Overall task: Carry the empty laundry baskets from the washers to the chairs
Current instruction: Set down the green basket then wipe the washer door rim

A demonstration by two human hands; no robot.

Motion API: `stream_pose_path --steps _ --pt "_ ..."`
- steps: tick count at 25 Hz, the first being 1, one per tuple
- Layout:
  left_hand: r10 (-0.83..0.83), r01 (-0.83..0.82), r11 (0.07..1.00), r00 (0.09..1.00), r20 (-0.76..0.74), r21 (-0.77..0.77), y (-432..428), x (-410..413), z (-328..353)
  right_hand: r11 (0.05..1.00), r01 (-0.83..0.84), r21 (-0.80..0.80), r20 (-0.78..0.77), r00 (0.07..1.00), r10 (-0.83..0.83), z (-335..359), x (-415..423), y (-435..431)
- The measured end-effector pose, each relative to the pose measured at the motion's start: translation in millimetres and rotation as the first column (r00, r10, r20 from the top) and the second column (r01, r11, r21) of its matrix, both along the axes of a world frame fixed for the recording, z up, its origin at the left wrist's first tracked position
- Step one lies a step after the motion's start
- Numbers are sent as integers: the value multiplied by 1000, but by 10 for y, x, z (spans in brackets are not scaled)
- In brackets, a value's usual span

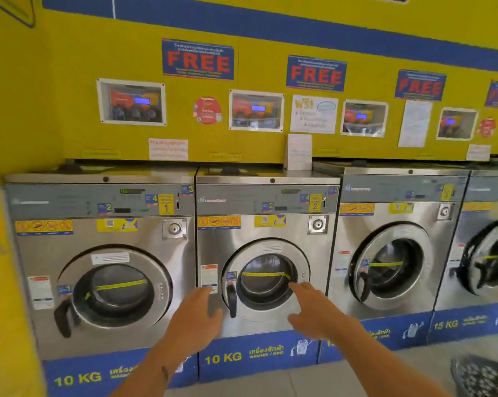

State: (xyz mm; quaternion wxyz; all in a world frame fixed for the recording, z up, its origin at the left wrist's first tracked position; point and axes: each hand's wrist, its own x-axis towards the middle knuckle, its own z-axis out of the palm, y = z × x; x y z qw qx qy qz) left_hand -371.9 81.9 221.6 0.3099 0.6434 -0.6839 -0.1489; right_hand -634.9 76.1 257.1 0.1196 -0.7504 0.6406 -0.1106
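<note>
Laundry basket (484,378) cut off at the bottom-right corner: only a dark perforated rim and part of the wall show, on the floor (313,379) in front of the third washer (391,239); contents not visible. Fourth washer (488,247) clipped by the right edge. Chairs out of view. Wall posters (197,59) read "FREE", smaller print too blurred to read. Frame soft from motion.

Both forearms enter from the bottom edge, elbows cut off, reaching forward toward the second washer (266,253), marked 10 KG. Left hand (197,318) is palm-down, fingers (204,293) extended and loosely together, empty, in front of the panel left of the door (266,279) and beside its black handle (231,300); contact with the metal cannot be told. Right hand (313,310) is spread open, holding nothing, index finger pointing up-left over the lower right of the door rim; touching or just short cannot be told. First washer (104,267) stands left, door shut. Hands well apart from the basket.
</note>
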Motion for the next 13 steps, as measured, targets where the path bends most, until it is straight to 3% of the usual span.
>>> stream_pose_path --steps 7,13 --pt "66 -55 991 994 86 -124 -1896 -200 -194 997 81 -4 13 997 -81 34 -124 -1839" --pt "32 -33 999 994 109 13 -3180 -725 -597 1000 -23 -4 -91 996 22 -212 -283 -3450"
